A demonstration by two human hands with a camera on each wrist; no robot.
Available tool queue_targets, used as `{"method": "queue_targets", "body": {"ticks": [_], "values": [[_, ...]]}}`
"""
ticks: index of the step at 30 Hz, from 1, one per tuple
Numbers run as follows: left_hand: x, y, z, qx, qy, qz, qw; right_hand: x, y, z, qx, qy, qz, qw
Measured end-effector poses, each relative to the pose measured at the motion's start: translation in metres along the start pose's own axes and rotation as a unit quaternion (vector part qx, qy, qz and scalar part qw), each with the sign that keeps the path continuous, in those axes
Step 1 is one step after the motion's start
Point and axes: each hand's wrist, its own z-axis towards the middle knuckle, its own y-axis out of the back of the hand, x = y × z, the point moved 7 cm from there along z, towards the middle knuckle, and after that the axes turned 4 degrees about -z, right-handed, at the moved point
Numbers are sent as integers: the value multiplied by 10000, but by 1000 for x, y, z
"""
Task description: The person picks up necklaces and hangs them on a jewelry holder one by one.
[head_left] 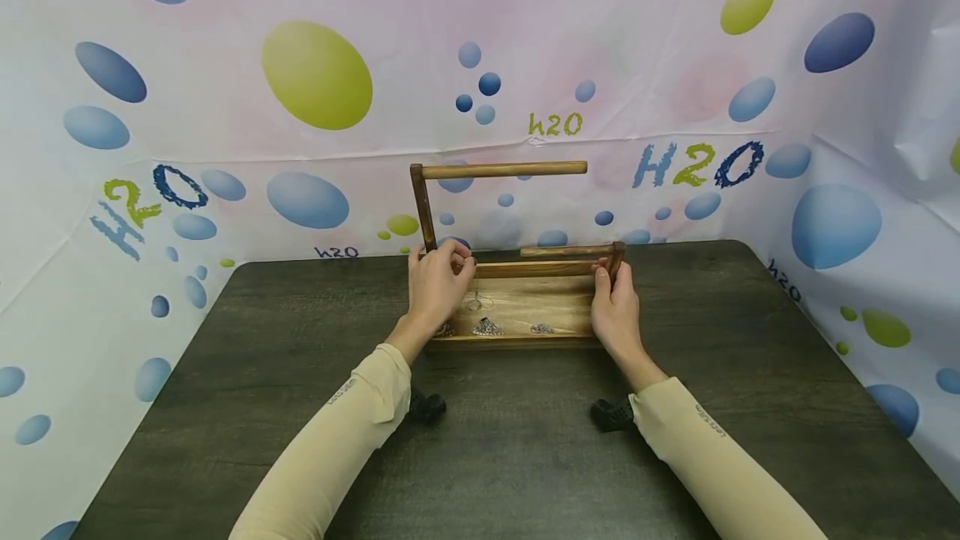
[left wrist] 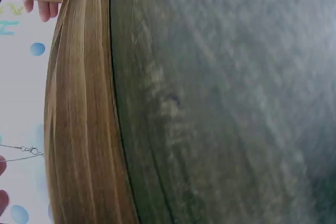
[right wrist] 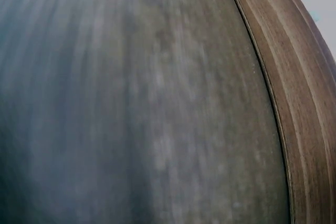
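Observation:
A wooden jewelry stand (head_left: 540,294) has a shallow tray base, a tall arm (head_left: 502,169) at left and a low arm (head_left: 570,252) at right. My left hand (head_left: 437,286) is at the tray's left end, thumb and fingertips pinching a thin silver necklace (left wrist: 32,151) that dangles over the tray. My right hand (head_left: 618,311) grips the stand's right end by the short post (head_left: 617,257), thumb in front; its other fingers are mostly hidden behind. Inside the tray, along the front, lie small piles of silver chain (head_left: 487,327).
The stand sits near the back of a dark wood-grain table (head_left: 510,448). Behind it hangs a pale backdrop (head_left: 420,65) with blue and green ovals. Black wrist-camera mounts (head_left: 613,415) hang under both wrists.

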Motion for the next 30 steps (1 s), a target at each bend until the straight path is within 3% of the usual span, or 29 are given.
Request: {"method": "queue_targets", "body": {"ticks": [4, 10, 14, 18, 24, 30], "values": [[-3, 4, 4, 2, 71, -25, 10000, 1, 0, -1, 77, -2, -44, 10000], [-11, 9, 10, -67, 55, -731, 9973, 3, -1, 0, 107, 42, -17, 9999], [-17, 11, 15, -10, 229, -1208, 9924, 4, -1, 0, 112, 46, 21, 9999], [-21, 12, 21, 95, 560, -1870, 9807, 3, -1, 0, 79, 27, 7, 10000], [-27, 14, 30, 237, 1055, -2836, 9528, 3, -1, -1, 53, 101, 0, 9999], [-37, 17, 37, 380, 1306, -3186, 9381, 2, 0, -1, 18, 98, -5, 9999]]}}
